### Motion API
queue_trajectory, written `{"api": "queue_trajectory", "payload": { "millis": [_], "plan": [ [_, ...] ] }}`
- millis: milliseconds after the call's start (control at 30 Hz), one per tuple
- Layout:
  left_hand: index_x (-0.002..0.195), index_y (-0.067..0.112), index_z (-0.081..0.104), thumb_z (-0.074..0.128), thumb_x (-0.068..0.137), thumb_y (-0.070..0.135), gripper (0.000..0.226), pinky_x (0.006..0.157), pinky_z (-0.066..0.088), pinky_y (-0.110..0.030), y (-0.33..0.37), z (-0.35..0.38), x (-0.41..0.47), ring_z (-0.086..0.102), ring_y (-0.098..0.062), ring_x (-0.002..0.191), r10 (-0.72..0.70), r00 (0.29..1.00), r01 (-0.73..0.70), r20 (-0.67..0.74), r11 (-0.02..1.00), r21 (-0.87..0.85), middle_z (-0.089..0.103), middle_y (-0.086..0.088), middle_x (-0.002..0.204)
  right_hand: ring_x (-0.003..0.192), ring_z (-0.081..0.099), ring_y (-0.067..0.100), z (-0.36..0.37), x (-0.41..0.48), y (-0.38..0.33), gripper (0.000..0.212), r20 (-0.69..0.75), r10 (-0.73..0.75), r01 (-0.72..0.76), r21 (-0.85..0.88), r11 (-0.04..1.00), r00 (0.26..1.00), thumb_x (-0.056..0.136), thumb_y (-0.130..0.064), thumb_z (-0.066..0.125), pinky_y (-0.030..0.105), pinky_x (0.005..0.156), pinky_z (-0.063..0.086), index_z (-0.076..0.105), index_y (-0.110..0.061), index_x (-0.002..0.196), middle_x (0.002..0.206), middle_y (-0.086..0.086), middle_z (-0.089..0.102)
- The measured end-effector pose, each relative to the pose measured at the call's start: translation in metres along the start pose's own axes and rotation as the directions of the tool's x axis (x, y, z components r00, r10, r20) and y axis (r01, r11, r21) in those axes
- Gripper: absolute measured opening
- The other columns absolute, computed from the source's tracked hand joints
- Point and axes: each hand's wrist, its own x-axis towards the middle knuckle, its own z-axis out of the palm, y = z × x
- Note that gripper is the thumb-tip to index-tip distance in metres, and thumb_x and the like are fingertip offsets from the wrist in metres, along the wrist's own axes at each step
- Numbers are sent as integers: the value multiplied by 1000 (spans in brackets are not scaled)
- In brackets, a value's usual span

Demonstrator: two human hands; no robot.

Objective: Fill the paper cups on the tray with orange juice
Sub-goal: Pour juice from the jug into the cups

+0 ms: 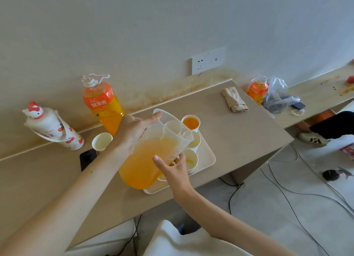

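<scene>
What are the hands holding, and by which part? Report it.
Both hold the clear juice pitcher: the left hand grips its upper wall near the rim, the right hand its near side lower down.

A sparse, makeshift-looking room: a plain beige desk [239, 125] stands against a bare white wall [134, 26] with a socket [207, 60], and loose cables [230, 198] trail over the grey concrete floor [258, 221].

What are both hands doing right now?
Left hand: grips the jug.
Right hand: against the jug's lower side; grip cannot be told.
</scene>
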Motion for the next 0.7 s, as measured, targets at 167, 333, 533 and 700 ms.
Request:
{"api": "queue_trajectory", "payload": {
  "millis": [167, 333, 533, 700],
  "plan": [
    [47, 15, 32, 73, 76, 49, 61, 51, 27, -28, 3, 9, 1, 25, -13, 40, -15, 1000, 15, -14, 999, 34, 30, 3, 39, 96, 55, 0, -10, 9, -3, 77, 20, 54, -54, -1, 999, 998, 77, -32, 79, 12, 71, 52, 29, -26, 135, 115, -16, 52],
    [49, 16, 34, 73, 75, 52, 59, 53, 29, -30, 4, 15, 6, 26, -15, 44, -50, 998, 51, -23, 997, 51, 33, -3, 48, 101, 54, 4, -15, 16, -5, 84, 57, 82, -81, -20, 997, 995, 72, -37, 79, 23, 87, 49, 28, -26, 137, 119, -12, 51],
    [47, 17, 31, 76, 73, 51, 62, 51, 25, -30, 1, 19, 15, 23, -15, 43, -67, 997, 70, -44, 996, 52, 29, -1, 45, 98, 55, -1, -20, 23, -3, 78, 103, 111, -112, 3, 994, 988, 75, -33, 80, 15, 76, 52, 28, -28, 133, 117, -14, 53],
    [44, 19, 29, 76, 72, 50, 63, 49, 24, -28, -1, 21, 21, 23, -14, 41, -96, 994, 99, -49, 994, 46, 29, 3, 40, 100, 56, 1, -21, 29, -2, 84, 121, 139, -140, 5, 990, 983, 71, -35, 81, 24, 89, 52, 29, -25, 136, 116, -14, 54]
  ]
}}
